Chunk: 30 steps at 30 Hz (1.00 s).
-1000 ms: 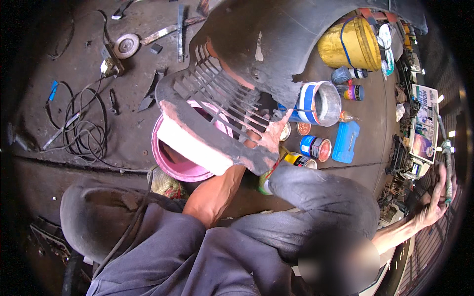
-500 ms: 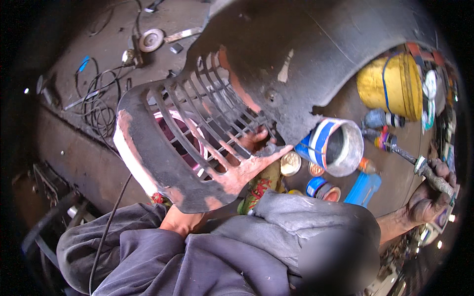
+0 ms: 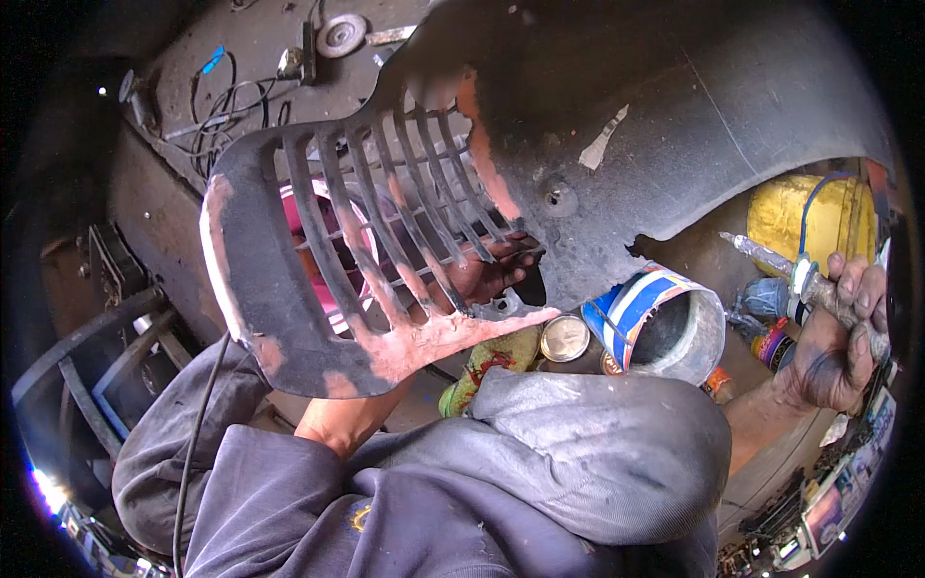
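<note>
A dark plastic bumper [image 3: 655, 125] with a slatted grille [image 3: 332, 231] lies tilted across my lap. Pinkish filler [image 3: 414, 349] coats parts of its edge and slats. My left hand [image 3: 487, 275] reaches underneath and shows through the slots, its fingers curled against the slat ends by a broken gap; part of it is hidden. Out to the right, my right hand [image 3: 836, 337] is closed round the dirty handle of a soldering iron [image 3: 761, 252]. The iron's pointed tip is up and leftward, apart from the bumper.
A blue-and-white can [image 3: 689, 323] stands tilted beside the bumper, near a round tin lid [image 3: 565, 339]. Behind the iron is a yellow bucket [image 3: 805, 217]. Tangled cable [image 3: 226, 111] and a grinding disc [image 3: 341, 36] lie on the far floor. Metal bars [image 3: 82, 385] stand at left.
My right hand has raised the soldering iron, bringing its tip up and left. The view has shifted, and the bumper sits slightly differently in it. My left hand remains behind the grille.
</note>
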Motion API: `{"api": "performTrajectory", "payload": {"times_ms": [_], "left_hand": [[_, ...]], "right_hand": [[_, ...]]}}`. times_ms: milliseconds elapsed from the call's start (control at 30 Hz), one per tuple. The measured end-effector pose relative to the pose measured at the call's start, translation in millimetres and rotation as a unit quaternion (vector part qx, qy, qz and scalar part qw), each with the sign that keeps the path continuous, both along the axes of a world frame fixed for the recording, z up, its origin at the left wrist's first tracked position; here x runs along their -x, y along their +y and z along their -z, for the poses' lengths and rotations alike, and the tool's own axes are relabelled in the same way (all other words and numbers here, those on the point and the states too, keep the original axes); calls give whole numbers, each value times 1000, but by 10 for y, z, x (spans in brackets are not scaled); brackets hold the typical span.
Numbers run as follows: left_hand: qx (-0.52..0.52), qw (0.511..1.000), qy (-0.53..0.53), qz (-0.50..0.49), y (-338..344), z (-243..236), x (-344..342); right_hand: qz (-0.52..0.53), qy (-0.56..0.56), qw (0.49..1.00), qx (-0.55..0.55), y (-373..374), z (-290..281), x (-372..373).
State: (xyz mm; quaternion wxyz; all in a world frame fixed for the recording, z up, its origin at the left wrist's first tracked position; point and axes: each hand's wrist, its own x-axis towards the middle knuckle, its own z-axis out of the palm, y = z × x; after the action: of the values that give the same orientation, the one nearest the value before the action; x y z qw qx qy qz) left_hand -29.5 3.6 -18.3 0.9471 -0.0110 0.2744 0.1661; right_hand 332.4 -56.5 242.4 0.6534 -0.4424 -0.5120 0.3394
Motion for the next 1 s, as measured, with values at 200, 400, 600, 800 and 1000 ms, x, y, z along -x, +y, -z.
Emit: {"api": "performTrajectory", "payload": {"times_ms": [200,400,600,800,1000], "left_hand": [[22,999,11,-37,4,-7,-111],[-63,962,261,52,-62,290,-111],[-545,645,534,45,-279,499,-182],[-771,278,560,119,-264,773,-69],[-714,359,574,180,-116,802,-44]], "right_hand": [[-30,-55,997,40,112,155,97],[-14,-66,996,60,-40,146,57],[4,-66,997,41,-223,93,177],[-63,-48,997,5,-188,54,285],[46,-220,974,4,-159,-51,269]]}}
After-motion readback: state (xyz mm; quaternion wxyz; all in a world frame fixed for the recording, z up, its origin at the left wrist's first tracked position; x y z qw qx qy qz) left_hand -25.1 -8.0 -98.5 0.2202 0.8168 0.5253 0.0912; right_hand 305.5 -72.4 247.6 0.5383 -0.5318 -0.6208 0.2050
